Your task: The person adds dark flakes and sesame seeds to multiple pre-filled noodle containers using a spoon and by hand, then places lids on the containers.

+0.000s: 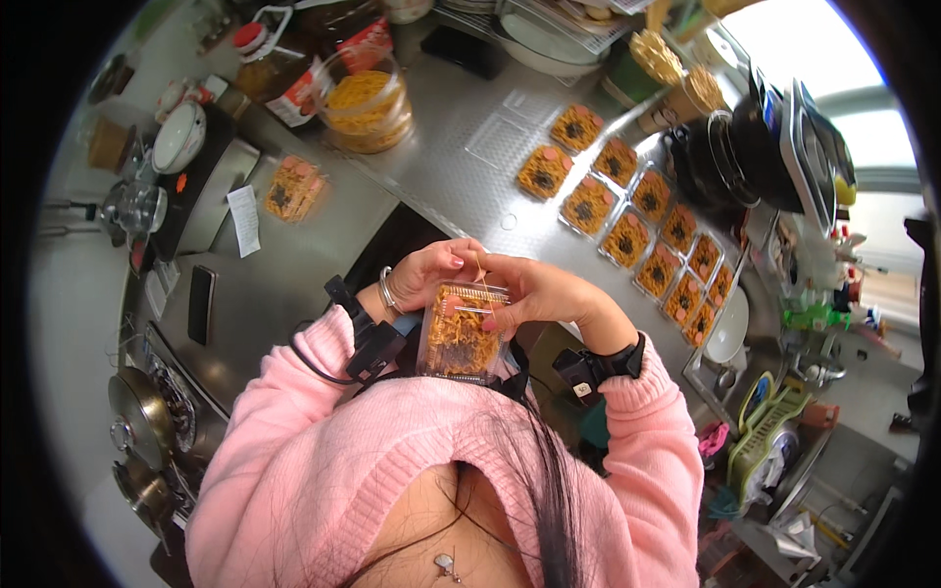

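Observation:
Close in front of my chest is a closed clear plastic food box [459, 338] filled with orange shreds and a dark topping. My right hand [544, 294] grips its right side, thumb on the lid and fingers at the far edge. A thin tan rubber band [481, 269] stretches over the far end of the box, between my two hands. My left hand [423, 272] is closed at the far left corner, fingertips pinching at the band. Part of the band is hidden by my fingers.
Several filled clear boxes [627, 238] stand in rows on the metal counter [441, 186]. One more box [294, 188] sits at left, near a paper slip [244, 221] and a phone [201, 304]. A tub of orange shreds [365, 103] stands behind; dark pans [720, 157] are at right.

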`<action>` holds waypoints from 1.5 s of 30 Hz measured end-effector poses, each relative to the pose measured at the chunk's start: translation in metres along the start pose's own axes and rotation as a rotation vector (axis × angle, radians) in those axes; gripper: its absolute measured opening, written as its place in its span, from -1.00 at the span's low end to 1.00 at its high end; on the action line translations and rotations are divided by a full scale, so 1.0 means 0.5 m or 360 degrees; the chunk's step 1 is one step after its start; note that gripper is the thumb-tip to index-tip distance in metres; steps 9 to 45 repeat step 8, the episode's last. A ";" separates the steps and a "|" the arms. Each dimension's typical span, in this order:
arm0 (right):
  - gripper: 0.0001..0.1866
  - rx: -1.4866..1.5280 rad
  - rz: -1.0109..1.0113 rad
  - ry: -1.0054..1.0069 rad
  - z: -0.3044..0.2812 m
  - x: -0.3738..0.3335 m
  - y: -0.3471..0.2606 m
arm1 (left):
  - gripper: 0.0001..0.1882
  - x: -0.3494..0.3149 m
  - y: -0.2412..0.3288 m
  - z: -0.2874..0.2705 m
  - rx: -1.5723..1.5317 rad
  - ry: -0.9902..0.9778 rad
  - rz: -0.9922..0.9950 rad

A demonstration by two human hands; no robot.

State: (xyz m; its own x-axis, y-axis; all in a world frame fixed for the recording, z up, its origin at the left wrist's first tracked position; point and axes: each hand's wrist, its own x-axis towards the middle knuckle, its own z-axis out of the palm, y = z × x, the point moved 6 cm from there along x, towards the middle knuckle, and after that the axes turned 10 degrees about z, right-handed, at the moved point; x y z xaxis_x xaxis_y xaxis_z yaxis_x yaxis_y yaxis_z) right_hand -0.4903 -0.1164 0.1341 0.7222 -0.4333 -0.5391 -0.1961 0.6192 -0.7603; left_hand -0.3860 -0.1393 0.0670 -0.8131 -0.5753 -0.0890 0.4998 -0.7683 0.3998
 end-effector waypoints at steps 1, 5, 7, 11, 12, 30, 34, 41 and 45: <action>-0.18 -0.0047 0.0086 -0.0019 0.006 0.013 -0.009 | -0.72 -0.014 0.031 -0.016 0.0278 0.0013 0.0066; -0.23 -0.0268 0.0243 -0.0012 0.017 0.083 -0.044 | -0.80 -0.101 0.178 -0.050 0.0887 0.0012 0.0668; -0.25 -0.0509 0.0201 -0.0031 0.022 0.119 -0.064 | -0.79 -0.154 0.223 -0.048 0.0934 -0.0146 0.0871; -0.25 -0.0488 0.0225 -0.0070 0.027 0.139 -0.068 | -0.79 -0.170 0.235 -0.055 0.0932 -0.0129 0.0879; -0.25 -0.0488 0.0225 -0.0070 0.027 0.139 -0.068 | -0.79 -0.170 0.235 -0.055 0.0932 -0.0129 0.0879; -0.25 -0.0488 0.0225 -0.0070 0.027 0.139 -0.068 | -0.79 -0.170 0.235 -0.055 0.0932 -0.0129 0.0879; -0.25 -0.0488 0.0225 -0.0070 0.027 0.139 -0.068 | -0.79 -0.170 0.235 -0.055 0.0932 -0.0129 0.0879; -0.25 -0.0488 0.0225 -0.0070 0.027 0.139 -0.068 | -0.79 -0.170 0.235 -0.055 0.0932 -0.0129 0.0879; -0.25 -0.0488 0.0225 -0.0070 0.027 0.139 -0.068 | -0.79 -0.170 0.235 -0.055 0.0932 -0.0129 0.0879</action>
